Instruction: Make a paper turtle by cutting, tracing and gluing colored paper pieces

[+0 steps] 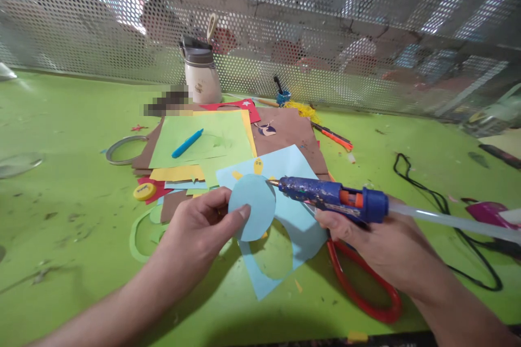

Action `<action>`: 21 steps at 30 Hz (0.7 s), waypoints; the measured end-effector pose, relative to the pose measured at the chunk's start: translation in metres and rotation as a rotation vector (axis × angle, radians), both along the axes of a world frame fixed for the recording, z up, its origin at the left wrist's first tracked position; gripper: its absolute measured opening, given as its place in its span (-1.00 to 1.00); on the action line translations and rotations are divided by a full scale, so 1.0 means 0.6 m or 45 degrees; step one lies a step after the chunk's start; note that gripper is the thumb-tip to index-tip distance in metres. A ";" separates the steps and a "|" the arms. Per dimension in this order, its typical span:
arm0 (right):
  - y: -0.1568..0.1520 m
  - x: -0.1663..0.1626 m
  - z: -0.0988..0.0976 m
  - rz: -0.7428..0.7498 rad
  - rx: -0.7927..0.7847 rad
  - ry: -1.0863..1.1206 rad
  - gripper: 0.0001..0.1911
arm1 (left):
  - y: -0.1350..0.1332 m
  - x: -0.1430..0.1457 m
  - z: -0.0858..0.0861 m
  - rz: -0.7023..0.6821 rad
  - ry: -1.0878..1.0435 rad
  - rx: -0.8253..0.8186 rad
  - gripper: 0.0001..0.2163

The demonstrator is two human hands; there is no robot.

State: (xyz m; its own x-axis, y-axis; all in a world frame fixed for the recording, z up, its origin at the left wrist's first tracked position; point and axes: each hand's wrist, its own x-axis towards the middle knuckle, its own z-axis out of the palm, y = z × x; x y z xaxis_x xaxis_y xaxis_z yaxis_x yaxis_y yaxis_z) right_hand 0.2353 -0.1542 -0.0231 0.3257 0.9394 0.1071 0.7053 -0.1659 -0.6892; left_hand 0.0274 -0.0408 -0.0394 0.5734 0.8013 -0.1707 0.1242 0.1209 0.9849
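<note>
Between the thumb and fingers of my left hand [203,233] is a light blue paper circle [251,211], raised above the table. Small yellow paper pieces [258,165] show past its upper edge. My right hand [366,244] is wrapped round a blue hot glue gun [313,190] with a clear glue stick [443,221] sticking out of its back. The nozzle is at the circle's upper right edge; whether it touches cannot be made out. Below lies a light blue sheet [311,227] with a round hole cut in it. Red-handled scissors [366,287] lie partly hidden under my right hand.
Brown, yellow and green sheets [171,146] are stacked behind, with a blue marker [187,143] on top. A white bottle [202,76] stands by the perforated metal screen [260,16]. A tape roll [126,150] is at left, a black cord [442,206] at right.
</note>
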 end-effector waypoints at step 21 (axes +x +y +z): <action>0.003 -0.018 0.016 0.142 0.140 0.000 -0.85 | -0.007 0.009 -0.004 -0.064 0.038 0.149 -0.86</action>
